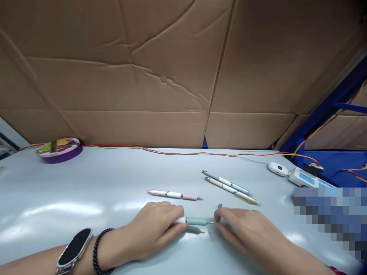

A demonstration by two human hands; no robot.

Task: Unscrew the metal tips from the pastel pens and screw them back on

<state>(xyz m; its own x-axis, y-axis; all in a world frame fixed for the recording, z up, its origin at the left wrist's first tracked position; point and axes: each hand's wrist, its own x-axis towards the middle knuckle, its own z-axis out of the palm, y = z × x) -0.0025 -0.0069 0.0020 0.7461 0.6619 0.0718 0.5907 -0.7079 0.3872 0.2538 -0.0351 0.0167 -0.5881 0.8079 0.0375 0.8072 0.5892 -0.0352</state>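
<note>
My left hand (156, 231) is closed around a white and mint-green pen (196, 221). The pen lies nearly level just above the table, and its thin metal tip points right. Just past that tip, my right hand (243, 229) has its thumb and fingers curled into a pinch at the point. A small grey metal piece (219, 206) shows behind the right fingertips; I cannot tell whether it is held. Behind my left hand lies a pink and white pen (174, 194). Farther right, a blue and white pen (228, 182) lies beside a yellow and white pen (231, 190).
A round purple box (61, 154) stands at the back left of the white table (114, 175). Thin red and yellow wires (177, 153) run along the back edge. At right are a power strip (306, 177) and a white plug-in device (277, 169). Cardboard (143, 88) rises behind.
</note>
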